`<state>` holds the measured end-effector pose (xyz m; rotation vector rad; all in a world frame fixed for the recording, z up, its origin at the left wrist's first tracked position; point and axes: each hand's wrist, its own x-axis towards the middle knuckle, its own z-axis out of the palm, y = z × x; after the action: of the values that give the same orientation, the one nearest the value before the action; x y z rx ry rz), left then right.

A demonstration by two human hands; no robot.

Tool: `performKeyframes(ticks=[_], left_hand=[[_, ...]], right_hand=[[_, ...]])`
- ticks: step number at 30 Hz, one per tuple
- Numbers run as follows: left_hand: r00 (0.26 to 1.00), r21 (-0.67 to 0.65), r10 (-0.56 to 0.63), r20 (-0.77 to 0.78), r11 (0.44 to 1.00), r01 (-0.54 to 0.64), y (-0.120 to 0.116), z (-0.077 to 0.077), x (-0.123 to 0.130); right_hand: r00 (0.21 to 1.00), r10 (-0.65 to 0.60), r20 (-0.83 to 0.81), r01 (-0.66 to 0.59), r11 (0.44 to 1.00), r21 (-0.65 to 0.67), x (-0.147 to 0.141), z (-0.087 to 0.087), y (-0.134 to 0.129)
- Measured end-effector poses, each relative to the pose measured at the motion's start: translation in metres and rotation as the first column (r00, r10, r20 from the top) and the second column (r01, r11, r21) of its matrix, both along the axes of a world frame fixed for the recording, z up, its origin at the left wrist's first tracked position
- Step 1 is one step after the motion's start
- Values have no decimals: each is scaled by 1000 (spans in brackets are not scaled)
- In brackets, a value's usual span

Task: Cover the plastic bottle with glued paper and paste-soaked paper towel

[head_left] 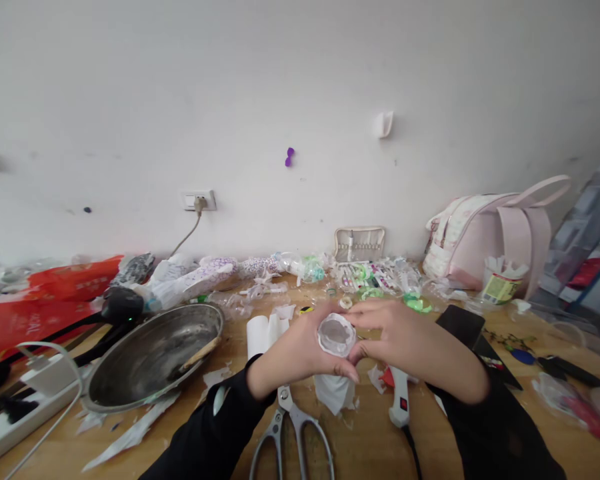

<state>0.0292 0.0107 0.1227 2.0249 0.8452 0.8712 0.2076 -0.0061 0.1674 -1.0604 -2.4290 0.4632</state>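
Near the middle of the table, a small round translucent cup (337, 335) with a ragged white rim sits between my two hands. My left hand (313, 343) wraps round its left and lower side, the thumb stretched along the front. My right hand (375, 327) touches its right side with thumb and fingertips. A crumpled white paper (335, 392) lies just below the cup. Silver scissors (290, 427) point away from me, handles at the near edge. To their right lies a white corded tool (400, 403) with a red switch.
At the left are a metal basin (155, 357) holding a wooden-handled brush, a power strip (30, 407) and red bags (75, 280). Plastic scraps line the wall. A pink backpack (480, 233), a tub (503, 285) and a black flat object (460, 325) stand or lie at the right.
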Motion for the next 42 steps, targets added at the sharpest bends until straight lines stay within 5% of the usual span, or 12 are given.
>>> performKeyframes(ticks=[14,23,32,42], left_hand=[[995,45,38,-87,998,-34,-8,7,0],[989,221,33,-146,975,0,-6,13,-1],[980,114,150,-128,984,-135,-9,6,0],[983,192,118,-142,977,-89,-10,10,1]], right_hand=[[999,-1,44,1,1000,-8,3,2,-4],[1000,29,10,-30,998,51,9,5,-1],[977,-180,-119,202,957,210,8,0,9],[972,-202,-123,219,964,152,-3,-3,9]])
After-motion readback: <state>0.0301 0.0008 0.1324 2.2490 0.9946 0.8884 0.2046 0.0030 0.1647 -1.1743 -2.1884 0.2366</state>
